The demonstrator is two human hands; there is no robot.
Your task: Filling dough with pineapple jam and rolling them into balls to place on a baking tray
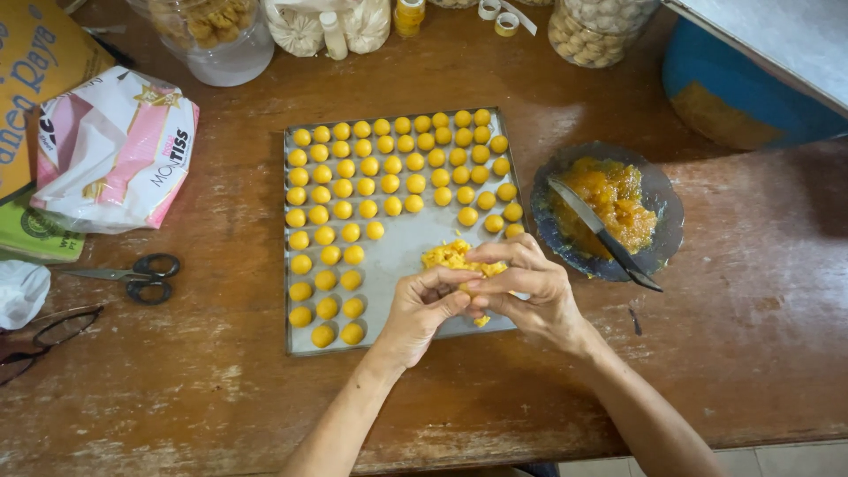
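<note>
A: You are working at the worktop (221,371), and the biggest thing in front of you is the tray (415,243), lying flat and square to you. Most of it is already carrying balls (389,163) in rows, along the far side and down the left edge; the near right part is showing bare metal.

B: And the bowl (658,199)?

A: It is sitting just right of the tray, holding orange filling (609,208), with a knife (601,231) lying across it, blade in the filling and handle pointing toward you.

B: What are my hands doing?

A: Your left hand (422,309) and right hand (530,287) are meeting over the near edge of the tray, fingertips touching, pinching a lump of dough (452,256) between them. The dough is resting partly on the bare metal, partly in your fingers.

B: So which step is this?

A: I judge you are pulling off a portion to shape. The next move is asking for a piece matching the others, rolled smooth, then set in the open gap, clear of its neighbours.
</note>
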